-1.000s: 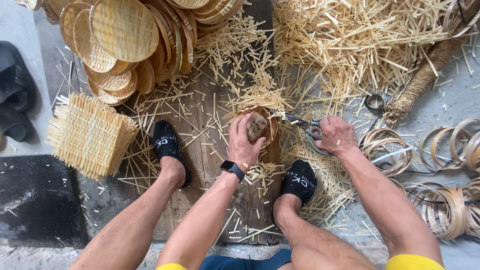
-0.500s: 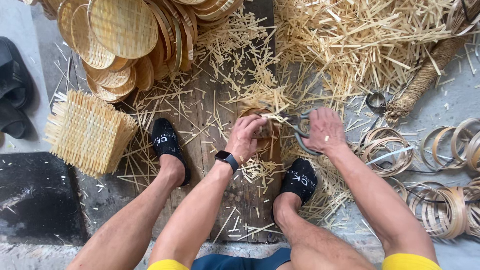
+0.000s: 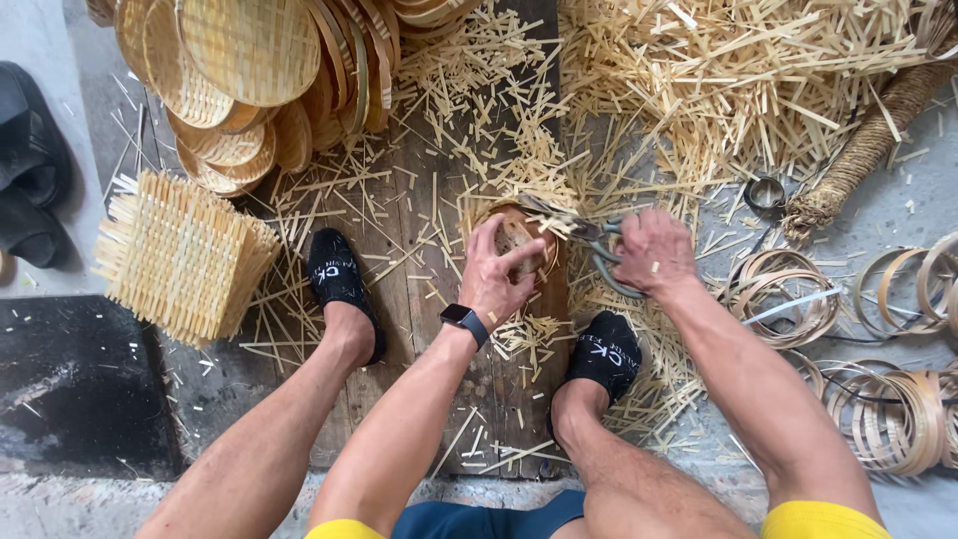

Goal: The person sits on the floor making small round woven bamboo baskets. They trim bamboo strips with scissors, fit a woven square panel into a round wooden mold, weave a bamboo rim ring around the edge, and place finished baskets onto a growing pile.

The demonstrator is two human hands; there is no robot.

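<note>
Nearest the camera, two bare forearms reach forward over the knees, the feet in black slippers [image 3: 337, 281] planted on a worn wooden board [image 3: 419, 250]. The left forearm runs up the middle, a black smartwatch [image 3: 464, 321] on its wrist; the left hand [image 3: 496, 274] is bent forward at the wrist, fingers curled over the top of a small round woven bamboo piece [image 3: 519, 240] that sits on the board, thumb pressed against its near side, gripping it. The right arm comes in from the lower right, elbow out, and the right hand [image 3: 654, 252] is clenched around the handles of a pair of shears [image 3: 589, 240], whose blades point left and meet the rim of the woven piece. Offcut bamboo strips [image 3: 738, 90] lie scattered around both hands and heaped beyond. To the left sits a stack of square woven mats [image 3: 180, 255]; farther off, round woven trays [image 3: 249, 60] overlap. Coiled bamboo rings [image 3: 888, 409] lie at the right.
</note>
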